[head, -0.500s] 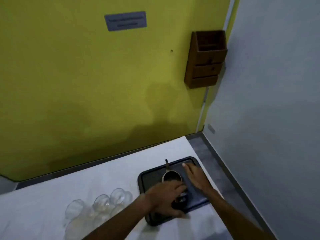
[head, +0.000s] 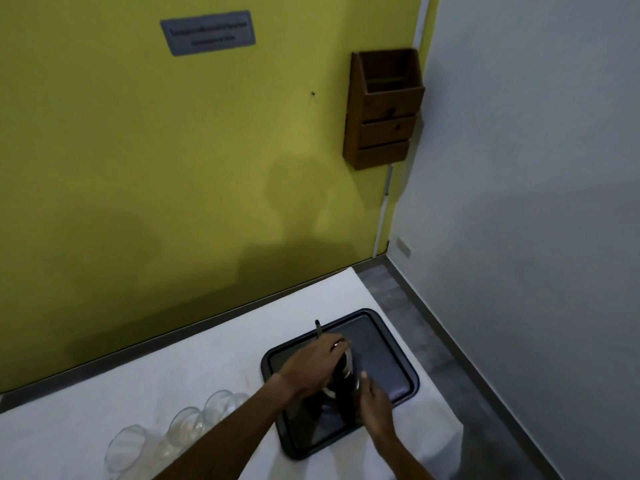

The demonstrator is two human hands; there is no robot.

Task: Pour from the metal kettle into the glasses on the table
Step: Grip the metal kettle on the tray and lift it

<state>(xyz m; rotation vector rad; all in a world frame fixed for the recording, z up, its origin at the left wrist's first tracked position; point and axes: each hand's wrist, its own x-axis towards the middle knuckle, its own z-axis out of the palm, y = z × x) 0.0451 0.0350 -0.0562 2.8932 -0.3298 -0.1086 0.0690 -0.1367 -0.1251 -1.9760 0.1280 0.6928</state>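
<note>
Reaching across the black tray (head: 388, 344), the left hand (head: 311, 367) lay over the top of the metal kettle (head: 346, 370), its fingers curled down around the rim or lid; whether they truly gripped it could not be told, since the hand hid most of the vessel. The right hand (head: 372, 401) pressed against the kettle's near side, fingers together and extended, seemingly at the dark handle. A thin dark rod (head: 317, 328) stuck up just beyond the left hand, possibly part of the kettle. The kettle stood on the tray, on the white table (head: 194, 368). Three clear glasses (head: 183, 427) sat in a row to the left of the tray, off it and apparently empty.

Pouring had not begun: the step in hand looked like securing a hold on the kettle. The next move would call for a firm grasp of the handle, a lift clear of the tray's raised lip, and a carry leftward to the nearest glass before tipping.
</note>
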